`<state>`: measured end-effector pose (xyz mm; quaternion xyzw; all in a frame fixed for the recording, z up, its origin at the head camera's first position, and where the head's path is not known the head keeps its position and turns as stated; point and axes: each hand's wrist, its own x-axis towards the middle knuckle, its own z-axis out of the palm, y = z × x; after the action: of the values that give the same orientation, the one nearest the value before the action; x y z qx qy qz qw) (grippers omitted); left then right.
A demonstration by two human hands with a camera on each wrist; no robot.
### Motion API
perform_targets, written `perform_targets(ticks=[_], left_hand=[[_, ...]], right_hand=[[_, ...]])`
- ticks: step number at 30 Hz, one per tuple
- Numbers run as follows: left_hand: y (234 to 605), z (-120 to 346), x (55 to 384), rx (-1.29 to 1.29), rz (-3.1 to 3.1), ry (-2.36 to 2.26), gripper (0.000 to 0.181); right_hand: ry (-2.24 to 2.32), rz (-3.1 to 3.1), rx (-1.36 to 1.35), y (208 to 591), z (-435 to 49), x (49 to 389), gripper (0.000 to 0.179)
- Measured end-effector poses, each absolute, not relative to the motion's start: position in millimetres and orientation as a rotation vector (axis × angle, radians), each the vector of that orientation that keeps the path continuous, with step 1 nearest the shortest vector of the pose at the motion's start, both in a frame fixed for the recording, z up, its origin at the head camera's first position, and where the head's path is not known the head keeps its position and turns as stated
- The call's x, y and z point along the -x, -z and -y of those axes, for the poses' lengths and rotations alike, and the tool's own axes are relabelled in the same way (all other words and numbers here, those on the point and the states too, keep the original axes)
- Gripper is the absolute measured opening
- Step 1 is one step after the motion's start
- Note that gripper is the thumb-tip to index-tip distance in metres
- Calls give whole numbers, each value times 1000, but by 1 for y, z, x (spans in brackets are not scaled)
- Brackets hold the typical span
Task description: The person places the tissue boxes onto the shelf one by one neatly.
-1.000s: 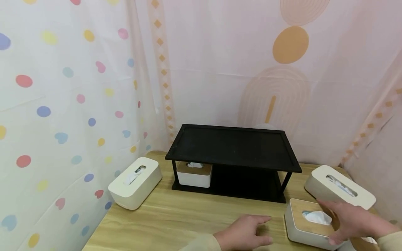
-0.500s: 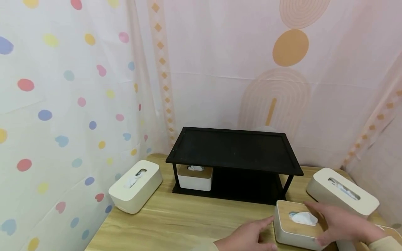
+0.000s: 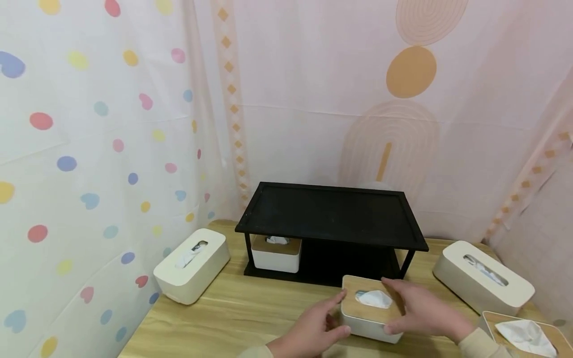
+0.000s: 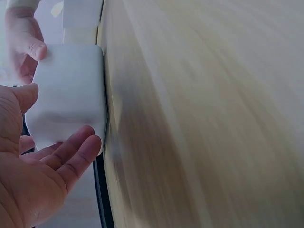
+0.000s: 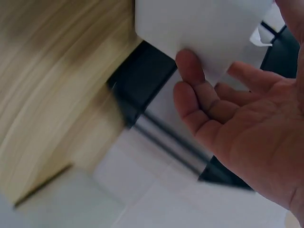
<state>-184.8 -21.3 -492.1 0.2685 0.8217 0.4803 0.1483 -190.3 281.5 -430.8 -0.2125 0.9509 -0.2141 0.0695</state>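
Observation:
A white tissue box [image 3: 372,311] with a wooden lid, a white tissue showing in its slot, is near the front right of the black two-tier rack [image 3: 331,211]. My right hand [image 3: 421,308] grips its right end, thumb on the front and fingers at the back. At the left end my left hand [image 3: 309,328] reaches with spread fingers, its index fingertip at the box's edge. In the left wrist view, that hand's fingers [image 4: 78,154] lie loosely bent by the box. The right wrist view shows the right fingers [image 5: 192,71] against a white wall of the box.
Another wooden-lidded tissue box [image 3: 276,254] sits on the rack's lower tier at left. Cream tissue boxes stand on the table at left [image 3: 192,266] and right [image 3: 483,276]. One more wooden-lidded box [image 3: 488,320] is at the front right. Curtains [image 3: 313,74] enclose the table.
The right hand has brought the tissue box leftward, from beside the right-hand boxes to in front of the rack. The left hand, apart from it earlier, has moved slightly left and meets its left end.

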Motion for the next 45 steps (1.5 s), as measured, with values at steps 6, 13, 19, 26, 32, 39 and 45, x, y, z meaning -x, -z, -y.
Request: perform_targets(ticks=[6, 13, 19, 26, 32, 39, 45], left_hand=[[494, 60, 191, -731, -2408, -1462, 70], [494, 83, 198, -591, -2319, -1634, 64], [495, 92, 201, -465, -2172, -1729, 67], [493, 96, 202, -412, -2078, -1752, 67], [491, 97, 198, -358, -2009, -1770, 69], [491, 96, 198, -347, -2014, -1752, 68], [492, 97, 197, -348, -2018, -1747, 69]], right_hand=[[959, -2760, 557, 443, -248, 192, 111], [1301, -2516, 506, 463, -245, 193, 101], [1589, -2157, 476, 476, -250, 197, 98], [1690, -2037, 430, 485, -251, 197, 99], [1751, -1932, 412, 490, -253, 198, 98], [1775, -1907, 376, 494, -253, 199, 97], [1777, -1891, 362, 493, -252, 198, 98]])
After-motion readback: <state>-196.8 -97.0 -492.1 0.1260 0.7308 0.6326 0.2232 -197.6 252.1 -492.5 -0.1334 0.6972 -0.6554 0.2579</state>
